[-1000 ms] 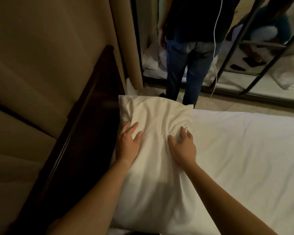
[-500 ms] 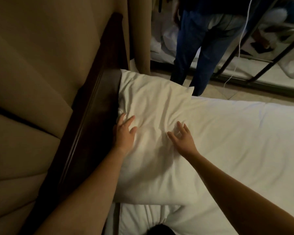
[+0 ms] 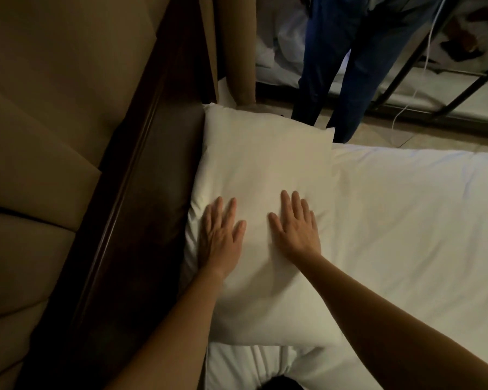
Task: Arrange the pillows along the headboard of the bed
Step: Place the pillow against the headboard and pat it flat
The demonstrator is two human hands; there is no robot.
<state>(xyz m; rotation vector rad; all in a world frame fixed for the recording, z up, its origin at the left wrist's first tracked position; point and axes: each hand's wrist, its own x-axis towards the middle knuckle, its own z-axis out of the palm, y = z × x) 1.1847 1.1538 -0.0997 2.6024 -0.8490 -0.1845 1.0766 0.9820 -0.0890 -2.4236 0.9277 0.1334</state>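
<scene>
A white pillow (image 3: pixel 262 161) lies flat on the bed, its long left edge against the dark wooden headboard (image 3: pixel 130 220). My left hand (image 3: pixel 220 237) rests palm down on the pillow near that edge, fingers spread. Beside it my right hand (image 3: pixel 296 226) lies flat on the pillow's middle, fingers apart too. Neither hand grips the fabric. A second white pillow (image 3: pixel 245 367) shows partly at the bottom, just below the first one. The white bed sheet (image 3: pixel 417 235) spreads out to the right.
Tan padded wall panels (image 3: pixel 40 136) rise behind the headboard. A person in blue jeans (image 3: pixel 335 66) stands on the floor beyond the bed's far end. A black metal frame (image 3: pixel 434 52) and a hanging white cable (image 3: pixel 426 54) are at the top right.
Both hands have gone from loosely curled to flat on the pillow and slid a little toward me. The pillow looks smoother, and the view has tilted down toward the near pillow.
</scene>
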